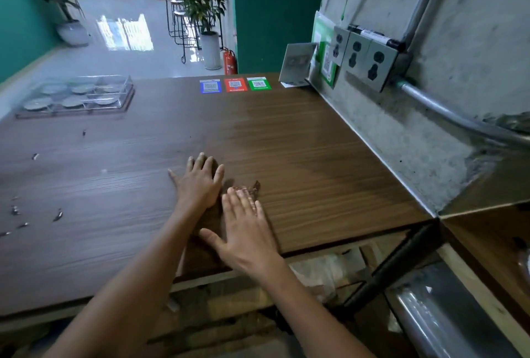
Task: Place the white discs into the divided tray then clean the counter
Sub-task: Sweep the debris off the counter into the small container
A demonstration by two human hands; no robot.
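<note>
Both hands flat, fingers straight: left hand (198, 183) and right hand (243, 228) press a brown cloth (209, 231) on the wood counter (315, 162). Divided tray (75, 95) with white discs (71, 102) sits far left; scattered crumbs (57, 215) lie near left. Sockets (364, 62) on the concrete wall at right.

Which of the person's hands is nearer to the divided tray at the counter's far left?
Left. The left hand lies flat on the brown cloth, on the side towards the divided tray; the right hand lies closer to the counter's near edge, further from it.
</note>
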